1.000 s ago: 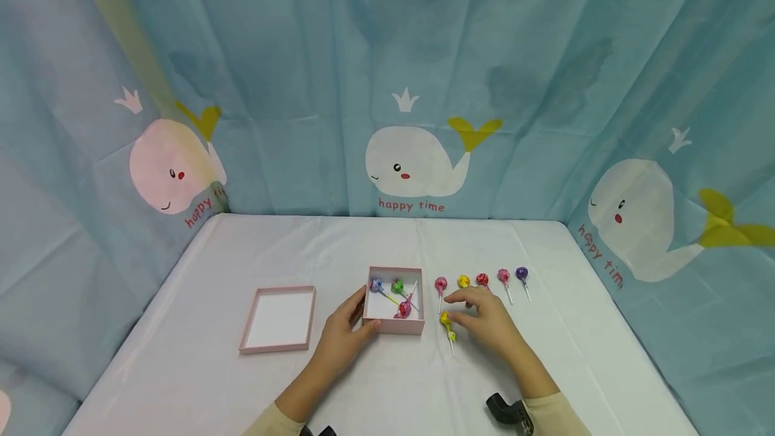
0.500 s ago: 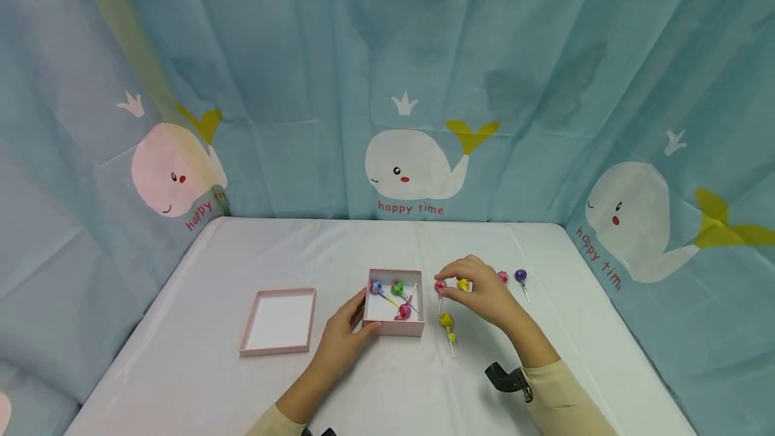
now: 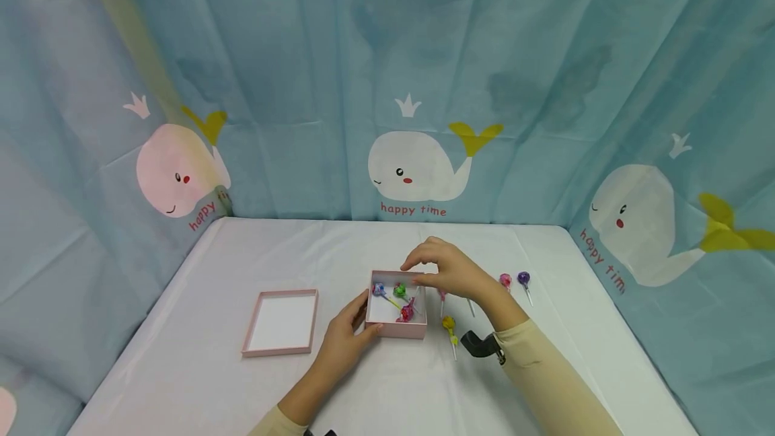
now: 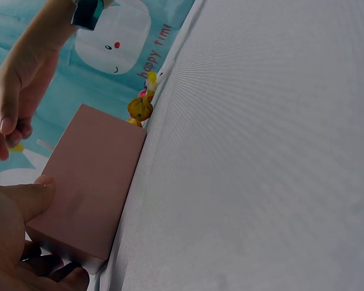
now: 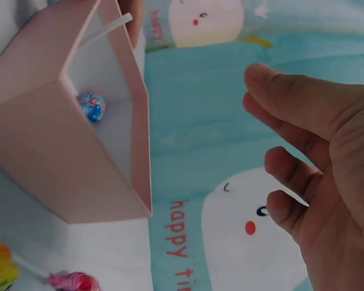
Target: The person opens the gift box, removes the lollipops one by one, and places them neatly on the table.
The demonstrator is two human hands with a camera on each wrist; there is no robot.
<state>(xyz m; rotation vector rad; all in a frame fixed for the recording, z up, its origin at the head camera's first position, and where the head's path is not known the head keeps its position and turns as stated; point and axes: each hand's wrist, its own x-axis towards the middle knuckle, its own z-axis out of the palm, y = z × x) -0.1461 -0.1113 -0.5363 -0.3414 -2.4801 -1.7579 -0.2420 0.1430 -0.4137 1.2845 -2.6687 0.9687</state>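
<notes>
A small pink box (image 3: pixel 396 330) with a white inside stands uncovered on the table. Inside lie a blue lollipop (image 3: pixel 378 289), a green lollipop (image 3: pixel 399 289) and a pink lollipop (image 3: pixel 406 312). My left hand (image 3: pixel 342 342) holds the box at its left side, thumb at the front corner; the left wrist view shows the other fingers low round the box (image 4: pixel 88 188). My right hand (image 3: pixel 448 268) hovers over the far right corner of the box. In the right wrist view, nothing shows between the loosely bent fingers of the right hand (image 5: pixel 321 139).
Right of the box lie a yellow lollipop (image 3: pixel 449 323) and a row with a pink one (image 3: pixel 442 294) and a purple one (image 3: pixel 523 278), partly hidden by the right arm. A shallow pink lid (image 3: pixel 281 321) lies at the left. A whale-print curtain (image 3: pixel 290 120) hangs behind.
My right hand has gone from beside the yellow lollipop, up over the row of lollipops, then left to the box's far corner. The left hand keeps its hold on the box.
</notes>
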